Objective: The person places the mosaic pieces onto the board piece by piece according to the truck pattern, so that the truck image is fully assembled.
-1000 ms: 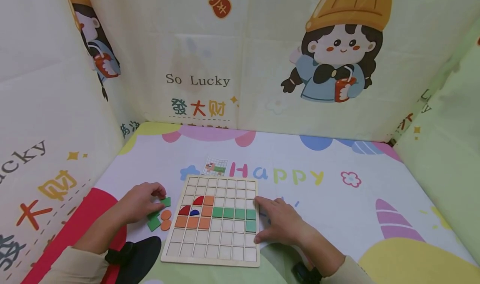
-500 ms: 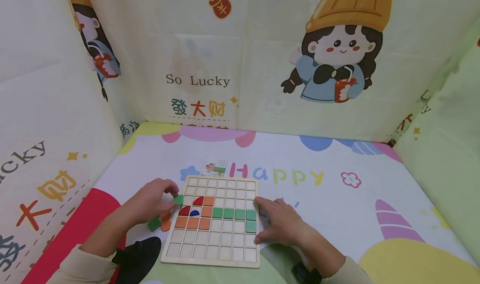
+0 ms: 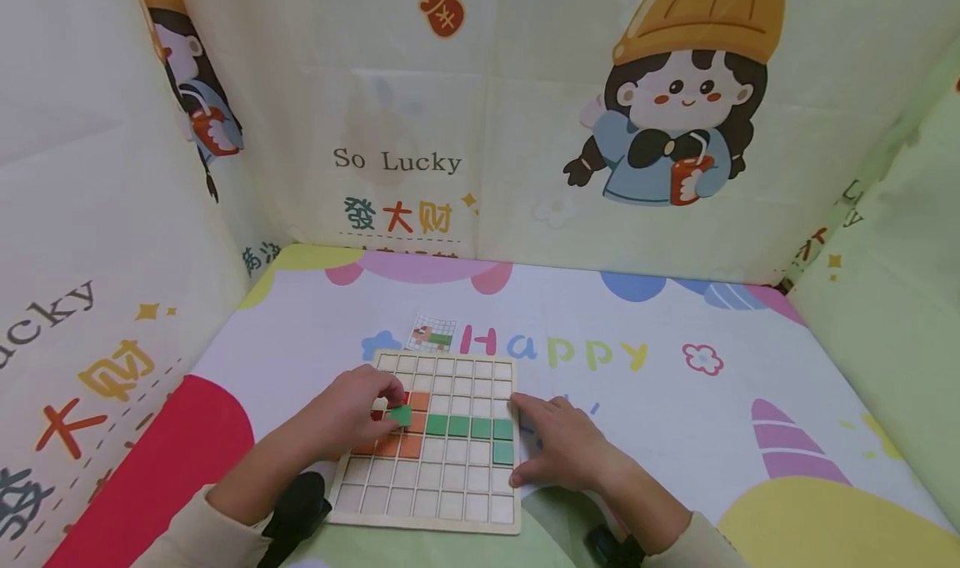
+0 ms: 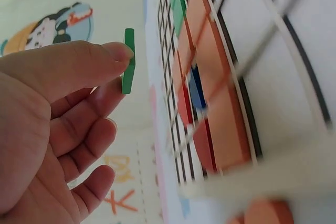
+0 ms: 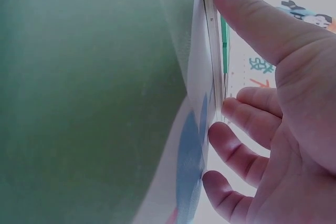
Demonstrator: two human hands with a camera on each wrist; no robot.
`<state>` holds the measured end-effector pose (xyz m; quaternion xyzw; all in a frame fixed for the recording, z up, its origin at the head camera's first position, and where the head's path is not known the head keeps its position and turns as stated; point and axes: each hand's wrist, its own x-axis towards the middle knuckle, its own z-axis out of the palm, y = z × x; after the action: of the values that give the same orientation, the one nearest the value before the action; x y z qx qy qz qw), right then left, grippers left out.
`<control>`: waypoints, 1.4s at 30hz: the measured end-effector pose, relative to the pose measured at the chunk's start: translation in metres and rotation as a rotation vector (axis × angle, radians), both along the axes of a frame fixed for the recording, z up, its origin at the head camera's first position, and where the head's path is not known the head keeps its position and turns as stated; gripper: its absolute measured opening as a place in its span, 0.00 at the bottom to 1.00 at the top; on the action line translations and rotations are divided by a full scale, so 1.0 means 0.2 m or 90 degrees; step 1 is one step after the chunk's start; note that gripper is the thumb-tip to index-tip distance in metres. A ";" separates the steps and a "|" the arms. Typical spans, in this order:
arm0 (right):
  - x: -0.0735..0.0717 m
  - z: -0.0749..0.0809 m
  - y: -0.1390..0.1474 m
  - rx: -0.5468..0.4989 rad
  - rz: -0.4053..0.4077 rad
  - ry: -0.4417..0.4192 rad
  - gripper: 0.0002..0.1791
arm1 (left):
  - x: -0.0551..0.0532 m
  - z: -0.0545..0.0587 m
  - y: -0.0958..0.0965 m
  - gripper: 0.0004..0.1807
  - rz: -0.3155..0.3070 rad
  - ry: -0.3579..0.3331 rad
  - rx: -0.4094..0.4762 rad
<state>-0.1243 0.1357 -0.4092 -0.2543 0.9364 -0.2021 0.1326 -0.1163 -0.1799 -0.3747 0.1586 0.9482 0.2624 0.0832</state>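
Observation:
My left hand (image 3: 341, 418) pinches a green square tile (image 3: 401, 416) between thumb and fingers, above the left part of the wooden grid board (image 3: 420, 514). The left wrist view shows this green tile (image 4: 129, 69) edge-on and apart from the board. Orange squares (image 3: 418, 402) and a row of green squares (image 3: 457, 426) lie in the board's cells. Two red curved pieces (image 4: 203, 145) and a blue piece (image 4: 197, 87) also lie there, largely covered by my hand in the head view. My right hand (image 3: 566, 447) touches the board's right edge with thumb and fingertips.
A small printed grid card (image 3: 432, 333) lies behind the board on the patterned tablecloth (image 3: 645, 401). Loose orange pieces (image 4: 268, 213) lie beyond the board's edge in the left wrist view. Printed cloth walls (image 3: 525, 234) enclose the table at the back and sides.
My left hand has picked up a green tile from left of the board and carried it rightward over the board's coloured pieces. My right hand has stayed at the right edge.

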 end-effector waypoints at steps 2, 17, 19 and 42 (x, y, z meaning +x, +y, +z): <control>0.00 0.00 0.00 0.000 -0.003 -0.003 0.55 | 0.00 0.00 0.04 0.12 -0.024 0.019 -0.001; 0.01 0.00 0.00 -0.004 -0.007 -0.009 0.54 | 0.00 -0.01 0.26 0.10 -0.122 0.068 0.001; 0.01 0.00 0.00 -0.004 -0.008 -0.009 0.54 | 0.00 -0.02 0.28 0.10 -0.128 0.065 0.001; 0.00 -0.01 0.01 -0.013 0.005 0.007 0.54 | 0.01 -0.11 0.44 0.10 -0.144 0.054 -0.054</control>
<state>-0.1242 0.1376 -0.4104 -0.2604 0.9340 -0.2097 0.1258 -0.1149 -0.0925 -0.3973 0.2719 0.9372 0.2041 0.0784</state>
